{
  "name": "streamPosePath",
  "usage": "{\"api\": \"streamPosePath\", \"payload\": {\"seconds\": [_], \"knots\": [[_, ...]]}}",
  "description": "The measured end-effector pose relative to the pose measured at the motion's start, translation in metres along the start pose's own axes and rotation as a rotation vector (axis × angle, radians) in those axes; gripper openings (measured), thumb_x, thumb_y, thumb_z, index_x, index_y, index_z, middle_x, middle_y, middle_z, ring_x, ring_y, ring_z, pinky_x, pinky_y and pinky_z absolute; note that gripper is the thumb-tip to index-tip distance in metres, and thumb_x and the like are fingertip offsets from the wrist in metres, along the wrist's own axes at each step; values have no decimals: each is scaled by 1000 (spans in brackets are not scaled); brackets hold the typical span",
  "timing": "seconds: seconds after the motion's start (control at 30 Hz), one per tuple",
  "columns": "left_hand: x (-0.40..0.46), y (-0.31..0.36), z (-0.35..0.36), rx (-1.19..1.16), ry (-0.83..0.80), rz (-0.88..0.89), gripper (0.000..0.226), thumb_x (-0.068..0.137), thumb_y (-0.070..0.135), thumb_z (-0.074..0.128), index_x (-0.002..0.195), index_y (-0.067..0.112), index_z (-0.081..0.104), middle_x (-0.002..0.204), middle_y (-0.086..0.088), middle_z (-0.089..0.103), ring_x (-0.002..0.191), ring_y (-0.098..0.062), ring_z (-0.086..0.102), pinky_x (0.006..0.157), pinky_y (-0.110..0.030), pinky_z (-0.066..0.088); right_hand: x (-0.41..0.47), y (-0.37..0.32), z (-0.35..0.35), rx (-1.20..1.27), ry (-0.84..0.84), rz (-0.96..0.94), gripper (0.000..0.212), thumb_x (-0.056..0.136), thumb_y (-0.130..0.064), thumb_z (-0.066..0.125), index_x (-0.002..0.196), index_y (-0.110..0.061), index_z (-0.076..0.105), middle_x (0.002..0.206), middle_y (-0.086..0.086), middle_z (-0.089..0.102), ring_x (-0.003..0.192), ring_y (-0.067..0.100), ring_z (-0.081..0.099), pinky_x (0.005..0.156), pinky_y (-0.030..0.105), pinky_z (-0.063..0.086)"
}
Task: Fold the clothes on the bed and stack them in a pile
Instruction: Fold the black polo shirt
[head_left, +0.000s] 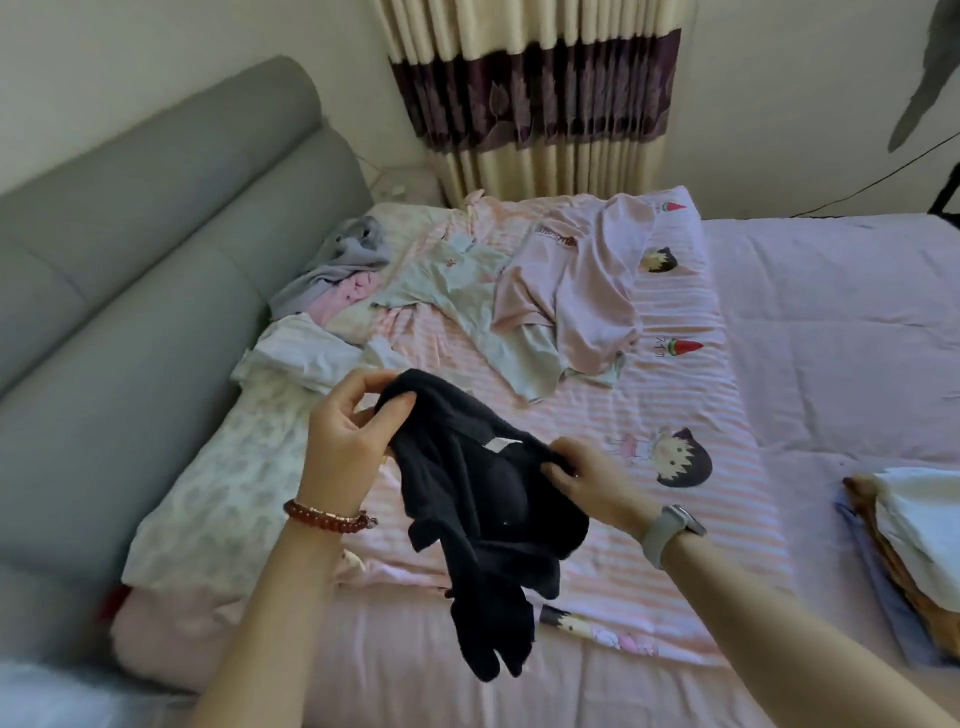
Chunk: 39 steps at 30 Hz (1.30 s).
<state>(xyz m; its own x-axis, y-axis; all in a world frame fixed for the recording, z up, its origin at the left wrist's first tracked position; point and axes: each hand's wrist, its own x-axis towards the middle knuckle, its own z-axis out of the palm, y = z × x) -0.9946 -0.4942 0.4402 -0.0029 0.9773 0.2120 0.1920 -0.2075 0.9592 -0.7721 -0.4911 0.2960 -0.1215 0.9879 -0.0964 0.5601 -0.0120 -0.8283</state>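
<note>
Black garment (483, 499) hanging between my hands, held up over the bed (831, 338); my left hand (348, 431) pinches its upper edge, thumb and fingers curled round a bunch of the cloth, and my right hand (587, 478) grips the other side of that edge, fingers tucked into the fabric; the rest of it droops below in soft, limp folds, ending in two dangling tails near the front edge of the bed; the cloth looks thick and matt, with a small pale label (496, 445) sewn near the top; a string of reddish-brown beads (327, 514) circles my left wrist, a grey-strapped watch (670, 525) my right. Beyond my hands, unfolded clothes lie on a pink-and-white striped sheet (691, 519) printed with cartoon girls: a pink T-shirt (571, 291), crumpled and thin; a pale green top (457, 291) spread just beside it; a grey garment (343, 260) heaped near the padded grey headboard (130, 260); a white piece (306, 353) close to my left hand. At the right edge of the bed sits a pile (914, 530) of folded things, white on top, brownish and blue layers beneath, well apart from the black garment. A cream curtain (535, 88) with a dark patterned band hangs behind.
</note>
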Motion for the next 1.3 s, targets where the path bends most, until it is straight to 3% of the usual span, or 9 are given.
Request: {"api": "streamPosePath", "payload": {"seconds": [0.1, 0.17, 0.33, 0.43, 0.5, 0.77, 0.9, 1.07, 1.3], "knots": [[-25, -26, -24, 76, 128, -66, 25, 83, -3, 62, 81, 22, 63, 77, 13, 68, 71, 0, 63, 61, -13, 50, -36, 7, -1, 205, 70, 44, 14, 91, -2, 53, 90, -16, 54, 77, 20, 58, 68, 24, 55, 62, 35, 41], [-48, -44, -33, 130, 125, -117, 28, 82, -4, 62, 79, 24, 64, 79, 11, 68, 79, -5, 63, 60, -15, 49, -62, 10, -8, 300, 48, 61, 25, 89, 4, 54, 85, -20, 59, 64, 5, 60, 50, 4, 53, 49, 18, 39], [-93, -74, -34, 118, -19, -249, 40, 83, -6, 60, 71, 31, 66, 62, 8, 63, 44, -4, 49, 37, -16, 35, -113, 25, -36, 458, 67, 180, 28, 86, 7, 57, 74, -17, 66, 55, -10, 58, 40, 1, 46, 40, 12, 34], [-91, -78, -17, 183, -58, -252, 31, 81, -6, 63, 74, 25, 65, 66, 15, 66, 58, 1, 58, 52, -8, 44, -126, 33, -54, 470, 172, 217, 23, 87, 1, 58, 76, -17, 68, 71, -12, 62, 42, 9, 46, 40, 14, 33], [-77, -80, 0, 221, -57, -247, 30, 80, -3, 65, 74, 26, 65, 69, 17, 67, 67, 5, 60, 62, -7, 46, -122, 38, -62, 427, 221, 246, 24, 89, -4, 56, 75, -20, 66, 60, -9, 59, 40, 12, 46, 39, 17, 34], [17, -138, 77, 359, -131, -390, 10, 80, 10, 66, 76, 18, 64, 73, 10, 62, 74, -10, 56, 64, -16, 41, -45, 76, -81, 394, 421, 478, 11, 88, -12, 57, 81, -18, 62, 48, 4, 56, 33, 14, 47, 36, 20, 36], [85, -192, 122, 467, -155, -463, 10, 80, 15, 66, 90, 15, 67, 89, -1, 66, 83, -17, 58, 75, -26, 45, 30, 114, -86, 366, 439, 593, 10, 89, -12, 53, 91, -8, 62, 70, 10, 62, 44, 10, 59, 50, 24, 49], [149, -258, 181, 320, -176, -647, 60, 83, 18, 66, 136, 12, 39, 130, -10, 42, 116, -25, 47, 94, -31, 43, 108, 163, -74, 547, 416, 612, 54, 93, -16, 52, 143, -17, 32, 136, 7, 42, 110, 27, 55, 87, 39, 52], [53, -337, 185, 514, -88, -657, 40, 87, 18, 57, 125, 8, 49, 121, -11, 44, 116, -28, 46, 94, -29, 34, 49, 243, 0, 315, 501, 754, 30, 92, -12, 42, 120, -12, 53, 115, 6, 59, 104, 27, 59, 92, 46, 48]]}}
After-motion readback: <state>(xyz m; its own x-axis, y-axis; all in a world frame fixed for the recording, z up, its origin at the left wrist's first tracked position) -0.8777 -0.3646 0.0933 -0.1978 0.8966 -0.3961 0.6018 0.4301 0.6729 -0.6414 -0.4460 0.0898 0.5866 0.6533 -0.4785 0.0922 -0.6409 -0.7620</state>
